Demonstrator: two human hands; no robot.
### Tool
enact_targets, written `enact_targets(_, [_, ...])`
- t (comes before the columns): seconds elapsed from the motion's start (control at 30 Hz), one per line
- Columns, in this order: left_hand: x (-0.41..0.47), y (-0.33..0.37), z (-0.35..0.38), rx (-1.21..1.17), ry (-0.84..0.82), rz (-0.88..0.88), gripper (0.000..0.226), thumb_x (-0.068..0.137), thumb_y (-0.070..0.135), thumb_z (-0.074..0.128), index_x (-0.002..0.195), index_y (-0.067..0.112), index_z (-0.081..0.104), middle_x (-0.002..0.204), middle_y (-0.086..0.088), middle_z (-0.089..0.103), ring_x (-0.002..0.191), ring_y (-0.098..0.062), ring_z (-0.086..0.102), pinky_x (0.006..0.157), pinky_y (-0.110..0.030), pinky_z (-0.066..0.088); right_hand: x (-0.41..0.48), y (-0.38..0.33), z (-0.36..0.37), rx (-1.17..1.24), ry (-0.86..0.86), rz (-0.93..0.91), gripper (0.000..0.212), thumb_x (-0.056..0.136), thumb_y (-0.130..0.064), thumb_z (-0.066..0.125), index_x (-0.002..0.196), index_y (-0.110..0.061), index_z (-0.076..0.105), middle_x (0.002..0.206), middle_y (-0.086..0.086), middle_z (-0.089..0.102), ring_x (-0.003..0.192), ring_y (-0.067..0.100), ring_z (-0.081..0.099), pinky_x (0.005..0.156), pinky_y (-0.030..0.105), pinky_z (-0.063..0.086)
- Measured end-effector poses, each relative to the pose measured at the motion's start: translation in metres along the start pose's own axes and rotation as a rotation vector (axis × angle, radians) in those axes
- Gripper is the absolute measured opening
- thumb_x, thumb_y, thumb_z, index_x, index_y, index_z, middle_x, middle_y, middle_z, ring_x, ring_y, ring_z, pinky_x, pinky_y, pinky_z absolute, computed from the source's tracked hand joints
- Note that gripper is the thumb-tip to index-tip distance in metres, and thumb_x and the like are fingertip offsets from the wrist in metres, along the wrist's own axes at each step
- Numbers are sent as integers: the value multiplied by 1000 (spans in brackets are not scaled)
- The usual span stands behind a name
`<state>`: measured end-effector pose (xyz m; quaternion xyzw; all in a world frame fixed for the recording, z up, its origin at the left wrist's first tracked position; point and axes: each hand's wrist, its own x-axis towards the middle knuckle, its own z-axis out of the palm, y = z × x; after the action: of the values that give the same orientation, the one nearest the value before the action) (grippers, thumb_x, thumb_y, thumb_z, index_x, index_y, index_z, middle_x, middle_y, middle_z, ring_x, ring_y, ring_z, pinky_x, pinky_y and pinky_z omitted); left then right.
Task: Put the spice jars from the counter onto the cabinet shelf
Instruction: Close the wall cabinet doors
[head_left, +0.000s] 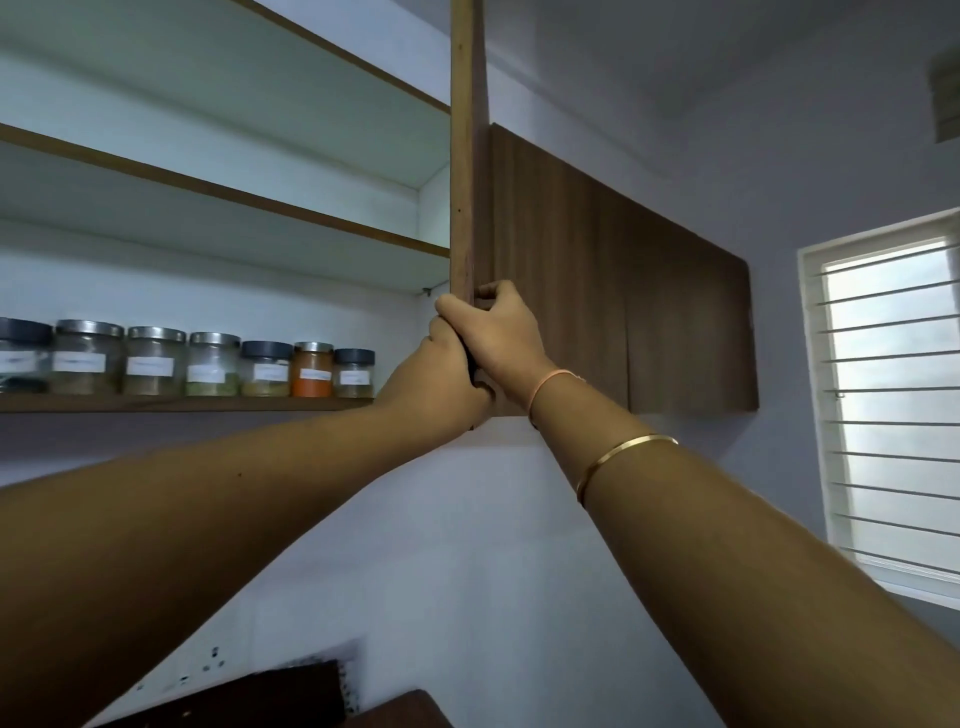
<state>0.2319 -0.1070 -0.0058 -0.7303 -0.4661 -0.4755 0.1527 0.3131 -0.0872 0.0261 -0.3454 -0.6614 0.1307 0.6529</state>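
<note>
Several labelled spice jars (213, 364) stand in a row on the lowest cabinet shelf (156, 403), with metal or dark lids; one jar (311, 370) holds orange powder. The wooden cabinet door (467, 156) stands open, seen edge-on. Both hands are raised to its lower corner. My right hand (498, 332) grips the door's edge with curled fingers. My left hand (441, 371) grips the same edge just below and to the left, partly behind the right hand.
Two upper shelves (234, 202) of the cabinet hold nothing visible. A closed wooden cabinet (649, 312) is to the right of the door. A barred window (893, 405) is at far right. A dark object (291, 691) and wall sockets lie at the bottom.
</note>
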Motion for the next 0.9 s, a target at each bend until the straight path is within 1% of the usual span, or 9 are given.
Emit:
enact_targets(0.13, [-6,-26,-22,24,-50,-69,51,92,10,53,137,1,30,115,-14,53,96,-20,54,80,-28,46,-1,-8,37,-36,-34,-22,65,79,-42,64,131,-11,42,114,1,57,100,21,58,84,37,51])
enact_targets(0.23, [-10,-42,-37,21,-65,-130,50,92,4,52,136,1,29,112,-16,53,90,-20,52,74,-26,42,0,-11,62,-86,-43,-43,64,80,-44,65,127,-10,41,113,4,53,98,23,55,80,36,50])
enact_targets(0.3, [-11,-54,-44,3,-66,-196,49,92,4,51,136,1,29,115,-17,54,93,-22,53,74,-28,42,2,-12,78,-122,-49,-51,63,80,-44,66,126,-10,40,117,8,53,98,24,56,78,36,50])
enact_targets(0.43, [-11,-80,-52,3,-65,-265,58,91,5,52,141,2,22,116,-16,55,96,-23,55,73,-29,43,6,-14,106,-173,-67,-58,70,78,-48,67,129,-10,38,125,13,49,108,30,55,86,40,51])
enact_targets(0.57, [-9,-110,-57,16,-53,-304,64,91,6,53,144,4,17,122,-17,54,109,-30,56,83,-35,47,10,-10,134,-209,-100,-68,74,78,-52,67,131,-12,33,130,14,42,114,35,50,91,43,48])
enact_targets(0.67, [-7,-133,-59,56,-31,-333,62,91,4,52,143,4,19,119,-18,56,105,-30,57,81,-38,49,14,-4,157,-236,-101,-91,76,77,-53,66,132,-13,31,134,14,39,119,36,45,90,42,43])
enact_targets(0.77, [-2,-158,-59,86,-19,-360,53,91,3,51,138,3,27,110,-17,58,97,-28,57,73,-33,45,20,4,182,-254,-98,-107,82,77,-55,66,136,-12,29,142,15,33,129,37,37,100,49,41])
enact_targets(0.83, [3,-174,-60,104,-25,-382,52,91,4,51,138,1,28,110,-17,58,97,-27,57,72,-31,44,26,10,197,-283,-107,-104,91,77,-57,64,144,-14,21,153,16,20,140,39,22,108,57,31])
enact_targets(0.9, [9,-191,-61,115,-44,-395,54,92,6,51,140,0,26,118,-16,57,104,-26,56,78,-29,44,35,15,211,-320,-129,-105,100,76,-61,63,150,-19,10,159,15,3,145,39,5,112,61,18])
